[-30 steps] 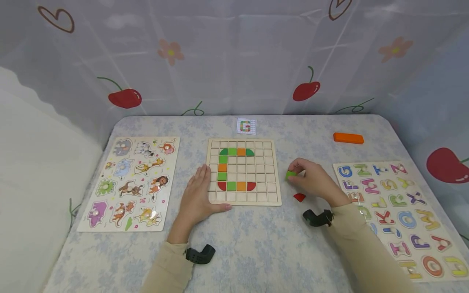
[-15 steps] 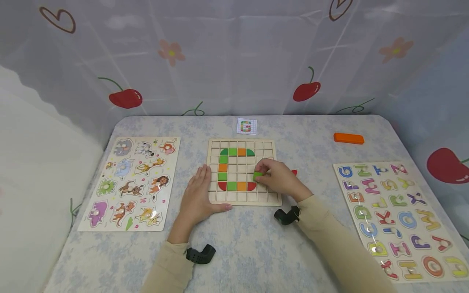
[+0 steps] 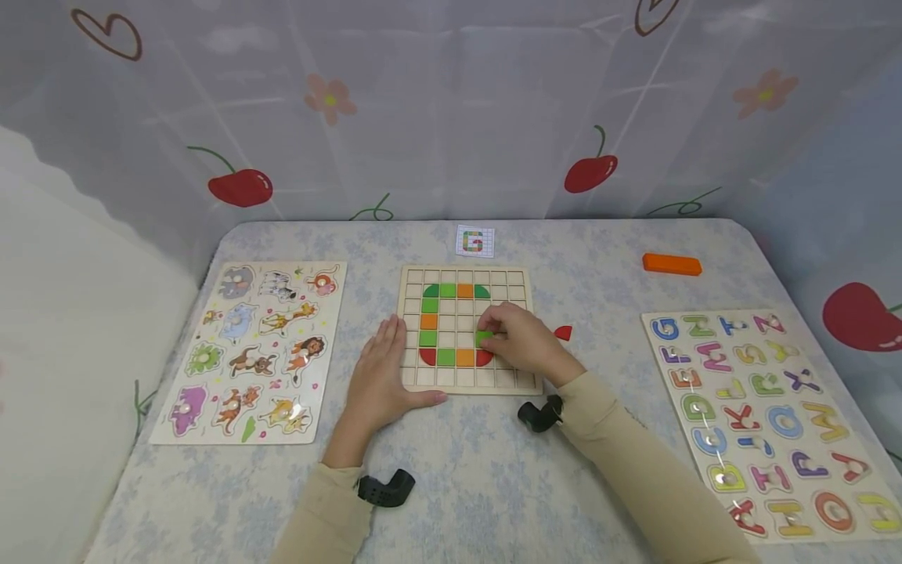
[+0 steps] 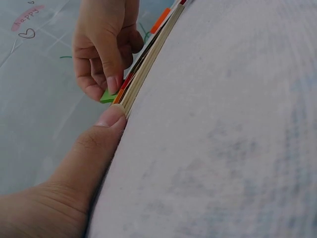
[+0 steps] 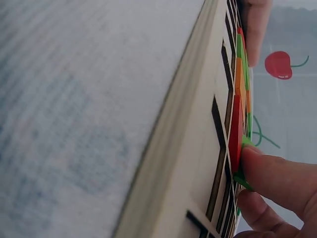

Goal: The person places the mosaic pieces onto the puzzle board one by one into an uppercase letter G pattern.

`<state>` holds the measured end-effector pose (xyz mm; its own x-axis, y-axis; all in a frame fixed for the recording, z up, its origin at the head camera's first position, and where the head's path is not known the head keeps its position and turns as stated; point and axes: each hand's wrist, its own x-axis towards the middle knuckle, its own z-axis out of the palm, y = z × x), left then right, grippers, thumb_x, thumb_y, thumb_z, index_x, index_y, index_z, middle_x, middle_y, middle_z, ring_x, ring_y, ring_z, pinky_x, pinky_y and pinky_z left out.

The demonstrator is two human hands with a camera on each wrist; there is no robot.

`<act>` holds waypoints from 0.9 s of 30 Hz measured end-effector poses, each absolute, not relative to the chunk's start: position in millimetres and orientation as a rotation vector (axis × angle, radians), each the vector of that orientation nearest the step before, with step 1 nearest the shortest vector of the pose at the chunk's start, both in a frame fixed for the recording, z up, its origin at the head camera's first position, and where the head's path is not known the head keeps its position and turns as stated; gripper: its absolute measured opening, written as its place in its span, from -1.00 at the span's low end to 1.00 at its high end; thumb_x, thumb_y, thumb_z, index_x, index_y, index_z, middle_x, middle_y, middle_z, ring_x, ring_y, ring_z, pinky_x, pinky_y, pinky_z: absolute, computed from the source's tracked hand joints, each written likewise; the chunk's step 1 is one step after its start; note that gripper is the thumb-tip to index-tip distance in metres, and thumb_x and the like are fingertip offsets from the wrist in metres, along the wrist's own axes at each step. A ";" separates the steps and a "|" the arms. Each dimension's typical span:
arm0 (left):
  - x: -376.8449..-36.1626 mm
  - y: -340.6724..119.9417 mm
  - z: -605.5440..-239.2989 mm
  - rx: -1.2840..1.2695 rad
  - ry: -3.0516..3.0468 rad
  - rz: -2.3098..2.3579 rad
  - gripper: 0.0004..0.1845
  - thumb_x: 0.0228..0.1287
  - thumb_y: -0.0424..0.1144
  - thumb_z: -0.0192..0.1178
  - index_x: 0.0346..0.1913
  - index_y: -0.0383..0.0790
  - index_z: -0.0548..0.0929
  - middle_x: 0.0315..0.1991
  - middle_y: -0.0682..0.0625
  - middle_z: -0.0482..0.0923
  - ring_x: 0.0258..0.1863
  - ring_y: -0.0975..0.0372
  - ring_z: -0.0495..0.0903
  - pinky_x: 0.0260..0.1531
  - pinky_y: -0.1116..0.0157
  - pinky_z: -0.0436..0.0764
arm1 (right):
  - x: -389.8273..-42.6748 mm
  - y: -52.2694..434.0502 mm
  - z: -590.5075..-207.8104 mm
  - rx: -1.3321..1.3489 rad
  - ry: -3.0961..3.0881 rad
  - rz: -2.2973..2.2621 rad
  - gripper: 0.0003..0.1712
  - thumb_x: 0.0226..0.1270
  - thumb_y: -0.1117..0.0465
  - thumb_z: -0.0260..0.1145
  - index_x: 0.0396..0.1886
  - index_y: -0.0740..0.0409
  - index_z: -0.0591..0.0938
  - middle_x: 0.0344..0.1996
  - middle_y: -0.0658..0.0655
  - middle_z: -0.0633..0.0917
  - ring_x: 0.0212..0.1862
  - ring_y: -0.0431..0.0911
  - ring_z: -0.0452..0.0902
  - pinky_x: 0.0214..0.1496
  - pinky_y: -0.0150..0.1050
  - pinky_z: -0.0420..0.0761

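A wooden grid board lies mid-table with green, orange and red tiles forming a C shape. My right hand pinches a small green tile over the grid, just above the red quarter-round at the lower right of the shape. In the left wrist view the green tile sits under those fingers at the board edge. In the right wrist view the green tile is at the thumb beside a red tile. My left hand lies flat against the board's left edge.
A small card showing a G lies behind the board. A loose red piece sits right of the board, an orange block further back right. An animal puzzle lies at left, an alphabet puzzle at right.
My right hand carried the green tile from the table right of the board leftwards onto the grid, then a little further left. The left hand stayed put.
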<state>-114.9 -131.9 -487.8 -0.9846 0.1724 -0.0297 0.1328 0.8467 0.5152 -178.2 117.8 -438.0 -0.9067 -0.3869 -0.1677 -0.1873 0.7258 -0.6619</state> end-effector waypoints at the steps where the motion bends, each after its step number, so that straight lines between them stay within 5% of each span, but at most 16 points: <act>1: -114.9 -131.9 -487.7 0.241 2.947 0.811 0.51 -0.27 0.51 0.42 0.59 -0.26 -0.13 0.64 -0.08 -0.23 0.63 0.09 -0.22 0.60 0.05 -0.09 | -178.3 117.7 -437.9 -0.451 2.641 -0.956 -0.86 0.28 0.21 0.42 -0.20 -0.03 0.65 -0.21 0.02 0.59 -0.12 -0.06 0.49 0.01 -0.16 0.56; 15: -114.0 -131.8 -486.0 0.232 2.936 0.817 0.51 -0.27 0.49 0.43 0.59 -0.27 -0.14 0.63 -0.09 -0.23 0.63 0.07 -0.22 0.60 0.04 -0.09 | -173.8 122.5 -434.7 -0.563 2.722 -0.816 -0.77 0.28 0.16 0.43 -0.08 0.01 0.79 -0.18 -0.06 0.64 -0.24 -0.18 0.53 -0.17 -0.28 0.57; 27: -113.8 -131.8 -485.7 0.228 2.928 0.815 0.52 -0.28 0.48 0.44 0.60 -0.25 -0.16 0.64 -0.08 -0.25 0.63 0.08 -0.24 0.60 0.04 -0.12 | -169.7 162.2 -421.6 -0.421 2.714 -0.784 -0.63 0.39 0.19 0.31 0.18 0.02 0.63 -0.15 0.04 0.59 -0.29 -0.06 0.45 -0.32 -0.23 0.51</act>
